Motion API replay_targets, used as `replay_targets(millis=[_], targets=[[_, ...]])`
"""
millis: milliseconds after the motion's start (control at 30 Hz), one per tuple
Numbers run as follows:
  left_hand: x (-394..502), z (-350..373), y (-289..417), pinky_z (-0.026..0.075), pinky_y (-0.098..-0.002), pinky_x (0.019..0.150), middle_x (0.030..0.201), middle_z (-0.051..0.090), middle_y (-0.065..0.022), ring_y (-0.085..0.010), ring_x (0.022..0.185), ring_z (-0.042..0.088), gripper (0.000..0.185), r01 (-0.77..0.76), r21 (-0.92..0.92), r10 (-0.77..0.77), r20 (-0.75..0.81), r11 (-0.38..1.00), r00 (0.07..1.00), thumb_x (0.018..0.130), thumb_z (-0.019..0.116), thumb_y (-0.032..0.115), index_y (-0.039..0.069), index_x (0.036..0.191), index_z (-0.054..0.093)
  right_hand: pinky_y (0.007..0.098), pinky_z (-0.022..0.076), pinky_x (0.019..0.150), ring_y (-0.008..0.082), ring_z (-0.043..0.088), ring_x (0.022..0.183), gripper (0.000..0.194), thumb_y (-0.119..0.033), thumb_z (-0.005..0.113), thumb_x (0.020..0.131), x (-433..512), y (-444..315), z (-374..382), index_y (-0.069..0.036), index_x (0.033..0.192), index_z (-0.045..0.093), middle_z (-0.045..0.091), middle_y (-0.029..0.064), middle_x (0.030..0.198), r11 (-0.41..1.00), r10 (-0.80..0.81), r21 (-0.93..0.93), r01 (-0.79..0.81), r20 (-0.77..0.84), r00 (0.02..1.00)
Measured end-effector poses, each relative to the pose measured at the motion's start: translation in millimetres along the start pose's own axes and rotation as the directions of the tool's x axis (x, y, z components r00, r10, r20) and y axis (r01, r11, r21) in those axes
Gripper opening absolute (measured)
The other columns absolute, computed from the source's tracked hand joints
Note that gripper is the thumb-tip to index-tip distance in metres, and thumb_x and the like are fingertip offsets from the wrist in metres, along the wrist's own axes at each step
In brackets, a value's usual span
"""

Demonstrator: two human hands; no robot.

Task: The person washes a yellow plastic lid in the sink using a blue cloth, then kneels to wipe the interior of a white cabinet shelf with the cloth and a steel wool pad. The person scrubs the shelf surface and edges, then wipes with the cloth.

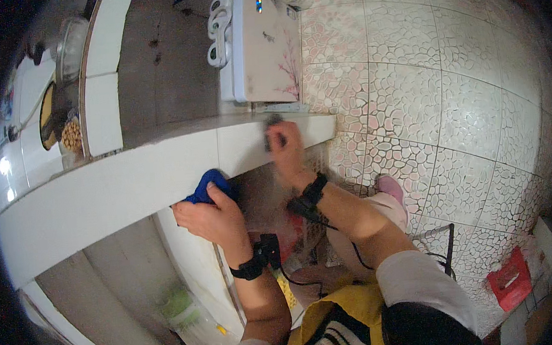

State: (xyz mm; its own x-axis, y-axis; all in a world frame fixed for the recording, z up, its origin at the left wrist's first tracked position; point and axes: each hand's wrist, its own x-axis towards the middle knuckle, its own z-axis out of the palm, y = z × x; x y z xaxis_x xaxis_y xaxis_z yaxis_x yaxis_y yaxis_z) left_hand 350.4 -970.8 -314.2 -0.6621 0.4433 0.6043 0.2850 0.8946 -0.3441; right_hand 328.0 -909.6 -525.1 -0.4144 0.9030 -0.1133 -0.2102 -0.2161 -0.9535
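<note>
My left hand [215,220] grips a bunched blue cloth [210,185] at the lower edge of a white-tiled ledge [162,167]. My right hand [288,148] is curled around a small dark object [271,125] and held against the ledge near its far end. Motion blur hides what that object is. Both wrists wear black straps with small devices and cables.
Beyond the ledge stands a white box-shaped appliance [268,45] with a floral print. Below the ledge is an open recess with a green item [180,306]. A red plastic object [510,279] lies on the pebble-patterned tile floor [404,98].
</note>
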Motion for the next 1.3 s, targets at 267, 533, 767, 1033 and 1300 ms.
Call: replay_targets(millis=[267, 533, 767, 1033, 1300], targets=[[1, 1, -3, 0.037, -0.0527, 0.092, 0.110, 0.053, -0.0305, -0.0479, 0.103, 0.048, 0.061, -0.046, 0.003, 0.046, -0.026, 0.999, 0.999, 0.085, 0.065, 0.035, -0.012, 0.118, 0.047, 0.0370, 0.0486, 0.086, 0.0329, 0.060, 0.099, 0.023, -0.015, 0.061, 0.091, 11, 37, -31, -0.002, 0.110, 0.062, 0.060, 0.0169, 0.112, 0.952, 0.270, -0.167, -0.258, 0.055, 0.961], [-2, 10, 1, 0.036, -0.0535, 0.091, 0.110, 0.051, -0.0307, -0.0472, 0.102, 0.047, 0.060, -0.007, 0.020, 0.009, -0.079, 1.000, 0.997, 0.088, 0.062, 0.039, -0.012, 0.117, 0.046, 0.0399, 0.0428, 0.099, 0.0365, 0.054, 0.112, 0.029, -0.015, 0.055, 0.095, 9, 47, -30, 0.001, 0.119, 0.058, 0.056, 0.0196, 0.119, 0.986, 0.040, -0.162, -0.030, 0.058, 0.997], [-12, 21, 6, 0.034, -0.0565, 0.096, 0.124, 0.046, -0.0342, -0.0490, 0.111, 0.044, 0.073, 0.096, 0.117, -0.073, -0.190, 0.989, 0.979, 0.090, 0.061, 0.043, -0.013, 0.130, 0.039, 0.0408, 0.0506, 0.082, 0.0357, 0.063, 0.088, 0.028, -0.017, 0.052, 0.094, 35, 198, -69, 0.004, 0.110, 0.062, 0.067, 0.0197, 0.098, 0.787, 0.616, -0.047, -0.615, 0.108, 0.781], [-15, 20, 11, 0.028, -0.0595, 0.100, 0.133, 0.037, -0.0362, -0.0476, 0.119, 0.039, 0.066, 0.080, 0.133, -0.055, -0.184, 0.988, 0.981, 0.092, 0.060, 0.035, -0.015, 0.128, 0.036, 0.0351, 0.0504, 0.079, 0.0243, 0.064, 0.088, 0.036, -0.025, 0.053, 0.096, 29, 257, -72, -0.006, 0.126, 0.059, 0.067, 0.0098, 0.110, 0.744, 0.643, -0.218, -0.632, -0.026, 0.765], [-12, 24, 25, 0.039, -0.0462, 0.100, 0.127, 0.037, -0.0283, -0.0371, 0.113, 0.046, 0.073, 0.087, -0.247, -0.162, -0.297, 0.965, 0.941, 0.087, 0.069, 0.029, -0.012, 0.133, 0.030, 0.0277, 0.0431, 0.063, 0.0130, 0.049, 0.070, 0.052, -0.018, 0.052, 0.092, 27, 207, -76, -0.005, 0.141, 0.042, 0.056, 0.0037, 0.094, 0.611, 0.761, 0.103, -0.785, 0.199, 0.618]])
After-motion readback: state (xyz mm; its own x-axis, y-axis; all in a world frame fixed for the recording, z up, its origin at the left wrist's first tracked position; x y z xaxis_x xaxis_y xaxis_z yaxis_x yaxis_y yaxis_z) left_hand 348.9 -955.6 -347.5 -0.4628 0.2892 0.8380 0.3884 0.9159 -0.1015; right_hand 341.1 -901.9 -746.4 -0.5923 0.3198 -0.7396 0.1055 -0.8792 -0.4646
